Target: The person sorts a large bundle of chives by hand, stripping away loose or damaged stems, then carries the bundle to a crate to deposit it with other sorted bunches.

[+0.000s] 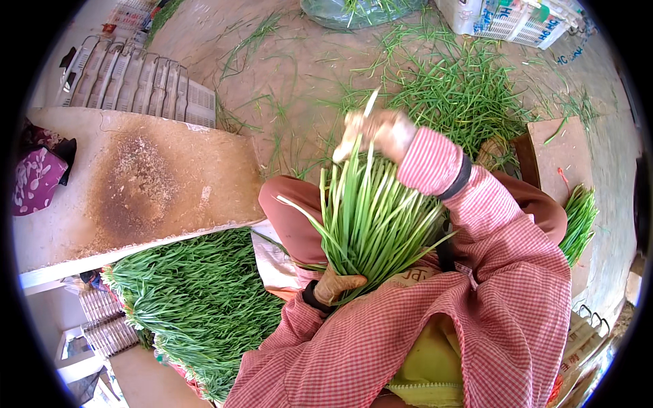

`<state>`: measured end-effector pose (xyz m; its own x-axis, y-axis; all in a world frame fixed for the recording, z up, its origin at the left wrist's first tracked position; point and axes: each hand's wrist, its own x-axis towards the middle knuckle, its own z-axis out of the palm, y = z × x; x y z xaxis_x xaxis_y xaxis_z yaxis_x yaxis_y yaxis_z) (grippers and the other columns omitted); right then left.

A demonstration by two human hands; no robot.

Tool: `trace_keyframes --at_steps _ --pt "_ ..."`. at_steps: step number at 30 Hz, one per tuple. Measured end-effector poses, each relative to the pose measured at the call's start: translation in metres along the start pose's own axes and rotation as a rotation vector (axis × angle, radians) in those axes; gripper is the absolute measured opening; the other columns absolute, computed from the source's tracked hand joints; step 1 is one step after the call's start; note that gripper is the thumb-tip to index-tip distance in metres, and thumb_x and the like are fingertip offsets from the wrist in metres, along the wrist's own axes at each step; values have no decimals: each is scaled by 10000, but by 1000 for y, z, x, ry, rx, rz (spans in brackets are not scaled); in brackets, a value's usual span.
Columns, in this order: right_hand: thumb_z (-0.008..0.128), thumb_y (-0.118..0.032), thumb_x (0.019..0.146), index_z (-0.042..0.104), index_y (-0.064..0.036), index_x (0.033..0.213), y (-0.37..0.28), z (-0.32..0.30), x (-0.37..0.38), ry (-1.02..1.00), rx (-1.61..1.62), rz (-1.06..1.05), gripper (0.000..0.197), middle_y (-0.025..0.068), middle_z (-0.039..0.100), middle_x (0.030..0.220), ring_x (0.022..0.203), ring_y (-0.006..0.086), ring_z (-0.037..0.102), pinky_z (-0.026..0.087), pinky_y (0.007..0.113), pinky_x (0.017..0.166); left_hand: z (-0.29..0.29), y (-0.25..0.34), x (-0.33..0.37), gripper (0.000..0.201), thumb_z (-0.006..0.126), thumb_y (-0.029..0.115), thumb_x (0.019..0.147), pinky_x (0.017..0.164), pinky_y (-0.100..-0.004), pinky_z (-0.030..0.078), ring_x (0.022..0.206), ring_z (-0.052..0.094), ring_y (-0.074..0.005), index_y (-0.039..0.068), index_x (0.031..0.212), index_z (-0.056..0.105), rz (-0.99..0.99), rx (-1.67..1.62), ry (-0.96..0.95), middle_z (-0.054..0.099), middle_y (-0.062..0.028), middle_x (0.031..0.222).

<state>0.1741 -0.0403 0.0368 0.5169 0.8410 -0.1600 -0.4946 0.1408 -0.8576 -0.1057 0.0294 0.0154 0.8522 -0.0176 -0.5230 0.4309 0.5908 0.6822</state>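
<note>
Greens [381,217] fan out in a bunch over the lap, between the knees, pale ends pointing away from the body. The left hand [335,285] grasps the bunch low down, thumb laid across the leaves. The right hand [384,132] is at the pale ends, blurred; a few stalks run up to it and one white tip shows past it, but I cannot tell whether its fingers are clenched or loose.

To the left of the knees is a brown worktop [228,163] with a dark stain in its middle. Beside its near edge lies a thick green pile [197,292]; a purple cloth [39,180] rests at its left end, and a row of crates [146,85] stands beyond its far edge.

To the right, a small bundle [579,221] lies at the right edge of a brown board [563,149]. Ahead, loose stalks [469,95] are heaped on the floor [306,85], with a clear bag [326,15] and a white crate [507,27] farther off.
</note>
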Motion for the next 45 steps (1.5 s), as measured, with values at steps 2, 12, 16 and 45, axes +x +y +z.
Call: trace_keyframes --at_steps 2,12,16,45 --pt "603 -277 790 538 -4 913 -69 -10 16 733 615 -29 307 177 587 953 797 251 585 509 405 768 1 2 -4 708 709 22 657 930 -328 369 1073 473 -204 53 1266 350 26 -52 11 490 -86 1184" --pt "505 -380 843 517 -62 1090 -17 -110 -186 792 -543 141 404 61 591 895 676 124 566 371 209 434 -26 3 -15 594 669 124 682 909 -373 427 1026 533 -249 9 1212 426 -92 -476 27 522 -137 1156" --pt "551 -617 709 342 -32 1280 87 -29 -179 166 225 161 844 128 459 1222 972 174 527 426 205 510 -22 5 -5 594 668 75 685 897 -358 429 1019 533 -247 17 1219 414 -129 -440 -26 525 -131 1146" --pt "703 -98 679 513 6 1061 25 40 -72 -50 459 25 439 102 617 891 776 194 606 507 321 718 32 97 0 769 561 278 832 1031 -289 156 1269 207 -186 -34 1351 88 364 334 -211 233 -126 1368"
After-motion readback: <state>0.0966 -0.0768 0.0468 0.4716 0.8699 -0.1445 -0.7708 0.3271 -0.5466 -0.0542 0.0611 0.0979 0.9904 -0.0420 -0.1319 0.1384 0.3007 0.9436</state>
